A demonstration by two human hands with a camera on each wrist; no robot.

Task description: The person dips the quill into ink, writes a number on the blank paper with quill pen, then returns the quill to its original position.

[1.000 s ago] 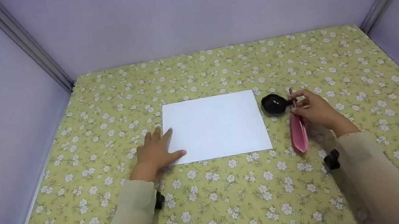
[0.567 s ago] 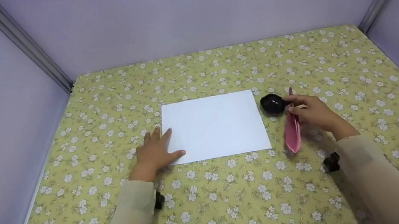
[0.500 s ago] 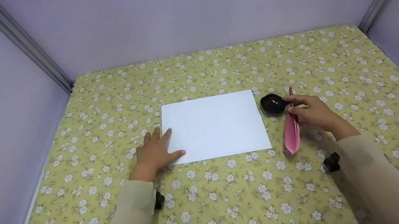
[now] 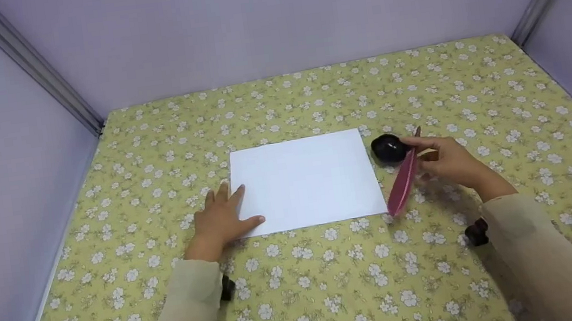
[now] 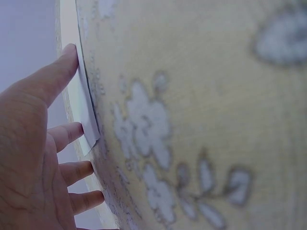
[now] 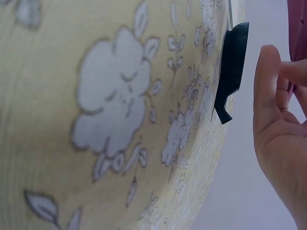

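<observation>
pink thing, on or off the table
Off, apparently: the right hand holds the pink thing, its part in the right wrist view clear of the table.

Table, yellow-green floral covering, bearing one white sheet and one glossy black rounded item.

Covering: printed with scattered white blossoms, dark-outlined, and small leaves; visible weave in close view; pattern runs to the rear edge of the table. Sheet: plain, rectangular, lying flat near the middle, long sides running left to right, slightly askew. Black item: lies just beyond the sheet's right edge, near its far right corner, apart from it; low in profile, narrow bent projection at one side.
</observation>
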